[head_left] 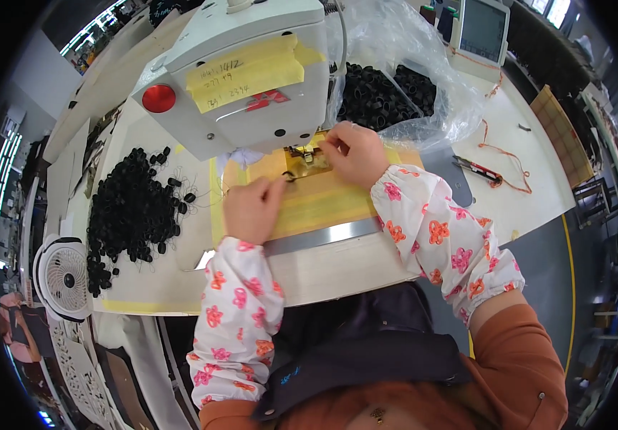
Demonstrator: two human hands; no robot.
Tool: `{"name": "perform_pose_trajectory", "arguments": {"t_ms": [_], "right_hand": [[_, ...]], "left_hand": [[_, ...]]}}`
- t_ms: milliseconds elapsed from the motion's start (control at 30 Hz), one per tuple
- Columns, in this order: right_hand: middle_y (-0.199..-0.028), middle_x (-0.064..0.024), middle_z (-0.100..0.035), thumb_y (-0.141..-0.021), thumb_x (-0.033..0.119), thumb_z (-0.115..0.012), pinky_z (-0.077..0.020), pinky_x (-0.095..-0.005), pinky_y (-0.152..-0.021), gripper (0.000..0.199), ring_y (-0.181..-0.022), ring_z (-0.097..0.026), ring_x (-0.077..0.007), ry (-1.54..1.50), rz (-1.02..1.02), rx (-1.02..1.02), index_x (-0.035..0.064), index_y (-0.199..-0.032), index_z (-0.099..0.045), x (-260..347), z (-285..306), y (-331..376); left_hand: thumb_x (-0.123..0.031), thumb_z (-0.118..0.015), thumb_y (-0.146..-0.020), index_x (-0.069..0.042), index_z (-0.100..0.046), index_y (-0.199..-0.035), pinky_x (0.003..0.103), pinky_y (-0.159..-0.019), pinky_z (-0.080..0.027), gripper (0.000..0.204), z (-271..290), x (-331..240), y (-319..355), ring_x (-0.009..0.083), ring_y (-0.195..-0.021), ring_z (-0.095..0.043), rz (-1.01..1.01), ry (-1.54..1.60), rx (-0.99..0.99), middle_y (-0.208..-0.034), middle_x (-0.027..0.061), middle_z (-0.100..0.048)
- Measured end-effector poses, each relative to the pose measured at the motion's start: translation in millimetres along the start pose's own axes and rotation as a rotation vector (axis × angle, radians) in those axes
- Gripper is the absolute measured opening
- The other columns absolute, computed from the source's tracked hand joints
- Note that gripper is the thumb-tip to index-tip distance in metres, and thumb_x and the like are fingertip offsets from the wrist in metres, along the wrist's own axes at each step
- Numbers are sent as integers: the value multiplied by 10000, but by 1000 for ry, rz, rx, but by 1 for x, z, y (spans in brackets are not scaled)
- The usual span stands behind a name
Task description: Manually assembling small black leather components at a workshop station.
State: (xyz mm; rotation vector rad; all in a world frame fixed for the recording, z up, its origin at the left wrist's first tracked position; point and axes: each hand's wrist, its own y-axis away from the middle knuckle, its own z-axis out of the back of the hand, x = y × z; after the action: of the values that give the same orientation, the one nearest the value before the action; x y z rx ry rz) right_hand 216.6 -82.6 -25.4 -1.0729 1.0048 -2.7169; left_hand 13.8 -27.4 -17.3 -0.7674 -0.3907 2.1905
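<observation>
My left hand (253, 208) rests on the yellow-taped bed (323, 204) of a white sewing machine (241, 72) and pinches a small black loop (289, 177) between thumb and forefinger. My right hand (355, 154) sits just right of the presser foot (307, 154), its fingertips closed on something small and dark at the needle; what it is stays hidden. Both forearms wear white sleeve covers with pink and orange flowers.
A heap of black loops (131, 211) lies on the table to the left. A clear plastic bag (402, 89) with more black pieces sits behind my right hand. A small white fan (61, 278) stands at the left edge; snips (478, 169) and orange thread (509, 154) lie right, a control panel (482, 32) behind.
</observation>
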Motion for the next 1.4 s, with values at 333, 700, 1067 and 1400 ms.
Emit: {"name": "perform_pose_trajectory", "arguments": {"t_ms": [333, 700, 1067, 1400], "right_hand": [[-946, -76, -571, -662, -2, -568, -415, -372, -748, 223, -889, -514, -273, 596, 135, -192, 61, -875, -591, -45, 35, -14], [-773, -78, -571, -750, -5, -578, -434, -275, -624, 107, -698, -548, -191, 423, 137, -295, 15, -855, -571, -20, 41, -21], [-755, -4, -532, -741, -41, -598, -396, -165, -555, 250, -632, -484, -46, -549, -545, 203, -26, -973, -506, 30, -20, 9], [-836, -55, -590, -750, -42, -572, -460, -184, -661, 205, -725, -562, -77, -645, -577, 178, -42, -953, -542, 34, -11, 9]], "left_hand": [[-239, -612, -737, -36, -604, -608, 356, -501, -413, 241, 29, 55, 4, 280, -504, -531, 226, 75, -248, -554, 106, -562], [-165, -603, -698, -27, -524, -806, 391, -713, -387, 193, -32, -5, -10, 278, -822, -501, -120, -76, -98, -799, 108, -516], [-219, -566, -751, -43, -569, -830, 391, -584, -450, 193, -36, 3, -21, 280, -678, -582, 77, 85, 17, -710, 121, -595], [-152, -528, -799, -12, -555, -794, 411, -605, -424, 143, -37, 2, -25, 331, -687, -562, 57, 194, 35, -720, 149, -589]]}}
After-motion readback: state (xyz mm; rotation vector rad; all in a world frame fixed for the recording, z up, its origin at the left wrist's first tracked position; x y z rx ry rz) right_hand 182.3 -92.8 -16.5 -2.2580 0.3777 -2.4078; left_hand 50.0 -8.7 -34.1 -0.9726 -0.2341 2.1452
